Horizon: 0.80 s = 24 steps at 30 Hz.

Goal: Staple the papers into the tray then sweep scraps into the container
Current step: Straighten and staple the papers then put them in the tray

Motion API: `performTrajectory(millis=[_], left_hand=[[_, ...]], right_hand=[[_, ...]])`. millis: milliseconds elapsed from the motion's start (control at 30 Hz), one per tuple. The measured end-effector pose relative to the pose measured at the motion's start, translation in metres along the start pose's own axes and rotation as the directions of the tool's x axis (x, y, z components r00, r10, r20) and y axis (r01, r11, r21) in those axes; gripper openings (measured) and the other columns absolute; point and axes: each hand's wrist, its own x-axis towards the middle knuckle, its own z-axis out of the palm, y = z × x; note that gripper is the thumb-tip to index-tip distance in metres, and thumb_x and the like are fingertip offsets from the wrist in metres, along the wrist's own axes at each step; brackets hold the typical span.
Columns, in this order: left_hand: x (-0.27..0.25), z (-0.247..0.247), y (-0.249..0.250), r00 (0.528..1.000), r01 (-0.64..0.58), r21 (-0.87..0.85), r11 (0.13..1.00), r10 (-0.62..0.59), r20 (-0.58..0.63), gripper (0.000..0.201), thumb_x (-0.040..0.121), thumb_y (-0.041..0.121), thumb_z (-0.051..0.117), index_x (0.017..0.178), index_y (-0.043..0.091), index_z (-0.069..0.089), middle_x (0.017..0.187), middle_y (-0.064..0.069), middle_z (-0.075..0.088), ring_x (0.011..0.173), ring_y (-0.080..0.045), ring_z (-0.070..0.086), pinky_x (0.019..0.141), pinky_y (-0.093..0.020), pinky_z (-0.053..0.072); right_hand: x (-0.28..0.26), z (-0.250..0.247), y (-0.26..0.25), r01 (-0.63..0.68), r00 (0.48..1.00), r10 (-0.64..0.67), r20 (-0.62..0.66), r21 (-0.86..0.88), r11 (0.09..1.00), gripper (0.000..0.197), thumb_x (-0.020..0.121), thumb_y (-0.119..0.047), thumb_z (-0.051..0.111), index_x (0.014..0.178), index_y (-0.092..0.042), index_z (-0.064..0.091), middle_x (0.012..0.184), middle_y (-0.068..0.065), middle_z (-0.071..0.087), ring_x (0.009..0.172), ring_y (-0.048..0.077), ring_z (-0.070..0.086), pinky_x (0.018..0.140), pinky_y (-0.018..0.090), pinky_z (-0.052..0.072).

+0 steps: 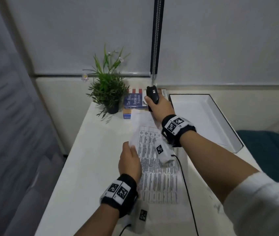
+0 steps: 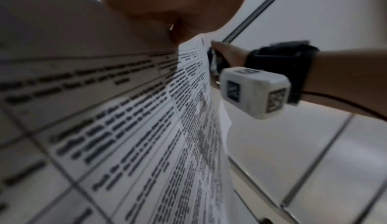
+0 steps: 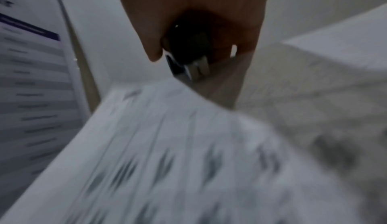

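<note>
A stack of printed papers (image 1: 159, 176) lies along the middle of the white table. My left hand (image 1: 130, 159) pinches its left edge, which curls up off the table; the left wrist view shows the papers (image 2: 146, 144) running under my left hand (image 2: 167, 3). My right hand (image 1: 161, 108) grips a black stapler (image 1: 152, 97) just past the papers' far end, near the tray's near-left corner. In the right wrist view the stapler (image 3: 188, 50) points down over the blurred papers (image 3: 167, 161). A white tray (image 1: 196, 120) with a dark rim sits at the right.
A potted plant (image 1: 109, 92) stands at the back left, beside a book (image 1: 133, 101) and a small blue box (image 1: 127, 115). A black cable (image 1: 186, 189) runs over the papers' right side. A teal seat (image 1: 271, 150) lies beyond the table's right edge.
</note>
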Motion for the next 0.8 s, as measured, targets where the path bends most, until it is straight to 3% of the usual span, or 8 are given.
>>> performTrajectory(millis=[67, 133, 300, 400, 467, 533, 667, 800], left_hand=[[0.017, -0.009, -0.02, 0.996, 0.074, 0.064, 0.995, -0.071, -0.045, 0.035, 0.101, 0.02, 0.03, 0.127, 0.002, 0.045, 0.125, -0.019, 0.059, 0.112, -0.034, 0.056, 0.091, -0.034, 0.043], [0.024, -0.02, -0.036, 0.992, 0.118, 0.091, 0.989, -0.113, -0.057, 0.037, 0.101, 0.019, 0.029, 0.129, -0.001, 0.042, 0.129, -0.022, 0.057, 0.115, -0.036, 0.054, 0.096, -0.037, 0.042], [0.056, -0.025, -0.065, 0.971, 0.206, 0.137, 0.969, -0.185, -0.152, 0.035, 0.1, 0.02, 0.029, 0.123, -0.002, 0.043, 0.114, -0.026, 0.062, 0.104, -0.04, 0.057, 0.091, -0.043, 0.045], [0.075, -0.025, -0.077, 0.959, 0.24, 0.119, 0.963, -0.216, -0.186, 0.031, 0.1, 0.02, 0.029, 0.118, 0.0, 0.044, 0.097, -0.021, 0.061, 0.093, -0.037, 0.058, 0.085, -0.04, 0.046], [0.084, -0.021, -0.078, 0.954, 0.256, 0.113, 0.96, -0.232, -0.189, 0.029, 0.1, 0.019, 0.029, 0.116, 0.001, 0.045, 0.09, -0.017, 0.057, 0.089, -0.035, 0.057, 0.08, -0.038, 0.044], [0.092, -0.016, -0.082, 0.956, 0.251, 0.117, 0.961, -0.227, -0.186, 0.028, 0.099, 0.019, 0.03, 0.114, 0.001, 0.046, 0.089, -0.016, 0.057, 0.091, -0.038, 0.058, 0.08, -0.039, 0.045], [0.098, -0.008, -0.085, 0.959, 0.252, 0.131, 0.959, -0.229, -0.169, 0.034, 0.099, 0.022, 0.029, 0.122, 0.002, 0.045, 0.113, -0.027, 0.061, 0.102, -0.041, 0.058, 0.089, -0.044, 0.047], [0.09, -0.011, -0.072, 0.978, 0.17, 0.064, 0.983, -0.161, -0.13, 0.031, 0.099, 0.018, 0.031, 0.119, -0.001, 0.045, 0.106, -0.028, 0.061, 0.099, -0.042, 0.058, 0.085, -0.043, 0.047]], right_hand=[[0.018, 0.002, 0.012, -0.088, 0.996, 0.089, 0.008, -0.085, 0.992, 0.057, 0.085, -0.053, 0.046, 0.116, -0.007, 0.059, 0.113, 0.015, 0.064, 0.098, 0.031, 0.062, 0.086, 0.037, 0.051], [0.032, -0.007, 0.029, -0.175, 0.984, 0.178, 0.001, -0.181, 0.968, 0.054, 0.086, -0.046, 0.047, 0.118, -0.003, 0.057, 0.116, 0.018, 0.063, 0.091, 0.03, 0.06, 0.079, 0.034, 0.049], [0.049, 0.024, 0.094, -0.264, 0.918, 0.356, 0.174, -0.404, 0.876, 0.033, 0.089, -0.032, 0.047, 0.092, -0.001, 0.06, 0.108, 0.021, 0.068, 0.077, 0.031, 0.055, 0.068, 0.032, 0.044], [0.055, 0.049, 0.116, -0.317, 0.898, 0.411, 0.158, -0.414, 0.853, 0.034, 0.089, -0.029, 0.047, 0.108, -0.001, 0.053, 0.116, 0.019, 0.064, 0.095, 0.036, 0.061, 0.081, 0.039, 0.049], [0.064, 0.058, 0.126, -0.328, 0.898, 0.42, 0.134, -0.431, 0.84, 0.044, 0.09, -0.029, 0.046, 0.124, -0.001, 0.044, 0.124, 0.019, 0.059, 0.11, 0.037, 0.059, 0.091, 0.042, 0.047], [0.071, 0.066, 0.134, -0.315, 0.897, 0.42, 0.134, -0.472, 0.823, 0.048, 0.091, -0.033, 0.043, 0.128, -0.002, 0.041, 0.126, 0.019, 0.058, 0.113, 0.037, 0.058, 0.091, 0.041, 0.046], [0.069, 0.069, 0.136, -0.316, 0.893, 0.433, 0.125, -0.513, 0.798, 0.058, 0.093, -0.046, 0.032, 0.13, -0.003, 0.044, 0.131, 0.018, 0.053, 0.118, 0.035, 0.053, 0.095, 0.04, 0.043], [0.045, 0.051, 0.125, -0.185, 0.971, 0.234, 0.059, -0.44, 0.879, 0.053, 0.096, -0.04, 0.027, 0.131, -0.005, 0.045, 0.133, 0.018, 0.048, 0.123, 0.035, 0.045, 0.097, 0.042, 0.041]])
